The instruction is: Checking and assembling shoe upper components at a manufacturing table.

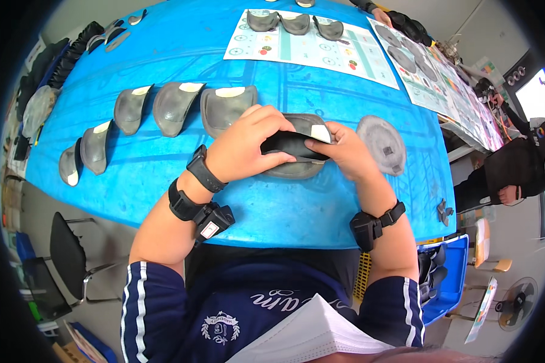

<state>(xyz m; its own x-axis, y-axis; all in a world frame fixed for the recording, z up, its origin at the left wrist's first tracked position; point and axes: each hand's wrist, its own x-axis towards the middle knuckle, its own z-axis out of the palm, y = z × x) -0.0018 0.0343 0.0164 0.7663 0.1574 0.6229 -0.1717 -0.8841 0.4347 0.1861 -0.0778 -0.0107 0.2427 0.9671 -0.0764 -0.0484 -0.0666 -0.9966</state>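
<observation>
Between my two hands is a black curved piece [292,146], smooth on its inner side. My left hand [243,145] grips its left end, thumb below and fingers above. My right hand [349,152] pinches the right end, with the thumb over the edge near a white tab [321,134]. Directly under the piece lies a grey moulded pad [293,171], partly covered by my hands. Left of them, a row of curved grey pads with pale tabs [177,110] stands on the blue table [309,218]. A flat grey oval pad [378,142] lies right of my right hand.
Printed sheets [309,51] cover the far side, with several grey pads [295,24] on them. Small dark pieces [445,212] sit at the right edge. A blue crate [448,284] holds black parts below. Another person [521,160] is at the right; a black chair [69,254] stands left.
</observation>
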